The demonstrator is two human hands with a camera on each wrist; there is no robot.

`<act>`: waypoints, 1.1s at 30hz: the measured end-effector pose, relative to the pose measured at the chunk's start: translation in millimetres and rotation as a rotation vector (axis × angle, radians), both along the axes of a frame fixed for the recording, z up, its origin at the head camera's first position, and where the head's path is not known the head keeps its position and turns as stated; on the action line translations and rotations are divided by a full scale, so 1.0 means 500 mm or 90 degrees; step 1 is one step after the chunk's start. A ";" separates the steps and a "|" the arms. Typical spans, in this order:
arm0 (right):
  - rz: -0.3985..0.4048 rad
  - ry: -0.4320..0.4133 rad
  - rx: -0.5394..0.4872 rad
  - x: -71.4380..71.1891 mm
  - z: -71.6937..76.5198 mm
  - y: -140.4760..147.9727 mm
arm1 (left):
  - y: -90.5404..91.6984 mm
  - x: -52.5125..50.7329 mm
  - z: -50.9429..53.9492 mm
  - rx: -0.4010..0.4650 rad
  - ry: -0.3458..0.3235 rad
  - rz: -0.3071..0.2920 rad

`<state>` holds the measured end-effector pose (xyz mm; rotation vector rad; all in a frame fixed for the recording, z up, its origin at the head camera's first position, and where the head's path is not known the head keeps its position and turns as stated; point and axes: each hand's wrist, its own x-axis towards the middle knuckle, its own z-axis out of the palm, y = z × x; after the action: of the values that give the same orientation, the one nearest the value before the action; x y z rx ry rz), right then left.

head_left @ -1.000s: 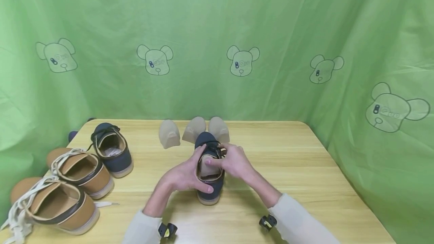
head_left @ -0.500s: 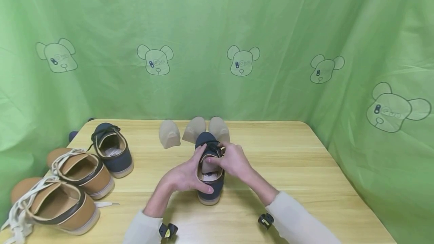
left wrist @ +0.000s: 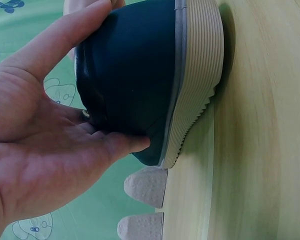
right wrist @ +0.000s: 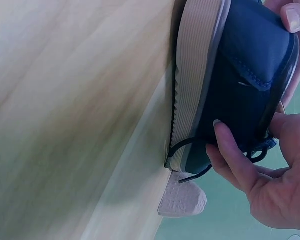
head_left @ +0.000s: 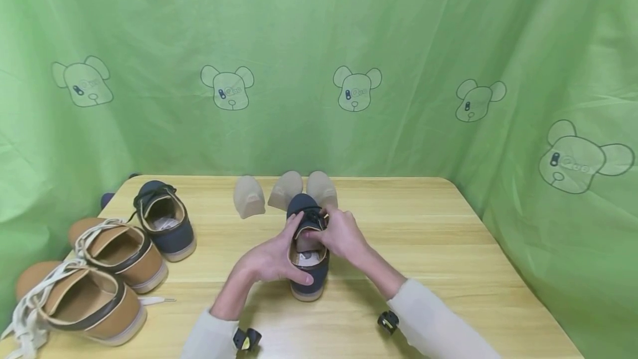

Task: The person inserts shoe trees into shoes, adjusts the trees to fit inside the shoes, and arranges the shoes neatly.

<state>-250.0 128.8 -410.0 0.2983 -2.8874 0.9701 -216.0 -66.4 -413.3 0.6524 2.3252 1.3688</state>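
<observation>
Standing between both gripping hands, navy shoe

rightmost grey form: partly behind navy shoe | nearest white laces: cut by bottom edge | insole print: unreadably small

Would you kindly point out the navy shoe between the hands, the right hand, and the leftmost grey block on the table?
Navy shoe [left wrist: 132, 75]: left wrist view, on the side of its upper.
Right hand [head_left: 345, 235]: head view, on the back of it.
Leftmost grey block [head_left: 248, 197]: head view, near its middle.
</observation>
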 end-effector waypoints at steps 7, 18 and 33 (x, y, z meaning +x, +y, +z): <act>0.006 0.032 0.012 0.000 -0.007 -0.002 | 0.000 -0.002 -0.001 0.001 0.000 -0.006; 0.013 0.028 0.032 0.005 -0.007 -0.004 | -0.002 -0.004 -0.002 -0.011 -0.015 0.004; 0.011 -0.040 0.017 0.008 0.013 0.000 | -0.003 -0.005 0.001 -0.016 -0.005 -0.003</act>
<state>-246.2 128.6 -403.5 0.2998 -2.9611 0.9624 -218.8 -68.0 -412.8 0.6443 2.3298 1.3343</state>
